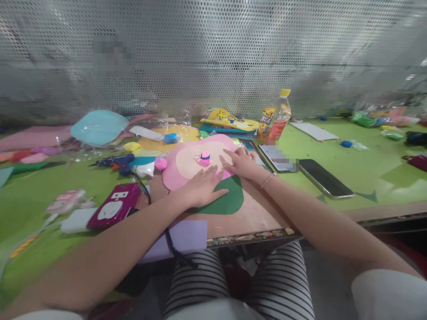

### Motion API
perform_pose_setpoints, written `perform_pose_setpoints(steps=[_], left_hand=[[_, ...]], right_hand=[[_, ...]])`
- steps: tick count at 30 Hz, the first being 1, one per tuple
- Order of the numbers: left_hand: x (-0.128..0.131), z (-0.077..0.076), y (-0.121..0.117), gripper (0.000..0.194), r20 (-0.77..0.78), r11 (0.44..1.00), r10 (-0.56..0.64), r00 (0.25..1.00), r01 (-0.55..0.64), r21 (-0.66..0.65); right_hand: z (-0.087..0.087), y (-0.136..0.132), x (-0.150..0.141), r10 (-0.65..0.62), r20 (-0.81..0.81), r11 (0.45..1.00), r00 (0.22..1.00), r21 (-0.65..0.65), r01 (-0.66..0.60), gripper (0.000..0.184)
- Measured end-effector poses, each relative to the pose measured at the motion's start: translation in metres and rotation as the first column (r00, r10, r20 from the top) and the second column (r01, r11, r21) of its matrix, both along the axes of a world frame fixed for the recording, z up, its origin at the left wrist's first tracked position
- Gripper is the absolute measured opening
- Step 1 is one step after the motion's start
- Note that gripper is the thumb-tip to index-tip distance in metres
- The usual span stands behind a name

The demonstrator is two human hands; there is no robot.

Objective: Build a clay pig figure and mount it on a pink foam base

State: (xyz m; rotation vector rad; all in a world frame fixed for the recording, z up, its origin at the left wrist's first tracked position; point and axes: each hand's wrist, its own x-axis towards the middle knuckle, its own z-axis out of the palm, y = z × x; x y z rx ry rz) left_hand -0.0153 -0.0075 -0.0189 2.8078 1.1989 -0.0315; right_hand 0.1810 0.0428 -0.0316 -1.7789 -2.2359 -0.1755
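Note:
A pink paper cutout [171, 167] with a cream inner shape [187, 160] lies on the table in front of me. A small pink and blue clay snail [204, 158] sits on the cream part. Below it, a dark green paper piece [230, 200] sticks out toward me. My left hand [207, 189] lies flat with fingers spread, over the lower edge of the cutout and the green paper. On the cutout's right side rests my right hand [243, 163], fingers apart and holding nothing. A bracelet circles that wrist.
A glue gun [123, 163], pink clay lump [161, 163] and magenta case [116, 206] lie to the left. A drink bottle [276, 118] stands behind. Two phones, one black [325, 178], lie right. Purple paper [190, 235] overhangs the table's front edge. A perforated metal wall [213, 53] closes the back.

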Motion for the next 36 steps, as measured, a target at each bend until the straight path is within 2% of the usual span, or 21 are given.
perform_pose_setpoints(steps=[6, 10, 15, 20, 26, 30, 32, 36], left_hand=[[0.0, -0.002, 0.001, 0.073, 0.019, 1.0, -0.019, 1.0, 0.018, 0.011], [0.0, -0.002, 0.001, 0.071, 0.047, 0.998, -0.052, 0.998, 0.05, 0.042], [-0.001, -0.002, 0.001, 0.075, 0.026, 1.0, -0.027, 0.999, 0.027, 0.014], [-0.001, -0.002, 0.001, 0.077, 0.003, 1.0, -0.007, 1.0, 0.007, -0.009], [-0.001, -0.002, 0.002, 0.075, 0.017, 0.999, -0.033, 0.999, 0.033, 0.006], [-0.002, -0.003, 0.002, 0.078, 0.016, 1.0, -0.016, 1.0, 0.016, -0.01], [-0.003, -0.003, 0.003, 0.081, 0.018, 1.0, -0.008, 1.0, 0.009, -0.019], [-0.002, -0.001, 0.002, 0.082, 0.0, 1.0, 0.003, 1.0, -0.003, -0.02]], right_hand=[[-0.004, -0.002, -0.007, 0.006, 0.013, 1.0, 1.0, 0.014, -0.007, 0.067], [-0.007, -0.003, -0.016, -0.012, 0.036, 0.998, 0.999, 0.057, 0.01, 0.056], [-0.001, -0.003, -0.014, -0.097, -0.132, 0.995, 0.987, -0.011, 0.096, 0.055], [0.0, -0.002, -0.006, -0.017, -0.095, 0.998, 0.995, -0.069, 0.011, 0.06], [-0.004, -0.002, -0.01, -0.073, -0.111, 0.997, 0.991, -0.032, 0.07, 0.065], [0.0, 0.004, -0.002, -0.055, -0.191, 0.998, 0.98, -0.052, 0.045, 0.062], [0.002, 0.006, 0.004, -0.05, -0.174, 0.998, 0.983, -0.052, 0.041, 0.061], [0.0, 0.007, 0.01, -0.016, -0.035, 0.998, 0.999, -0.068, 0.013, 0.066]])
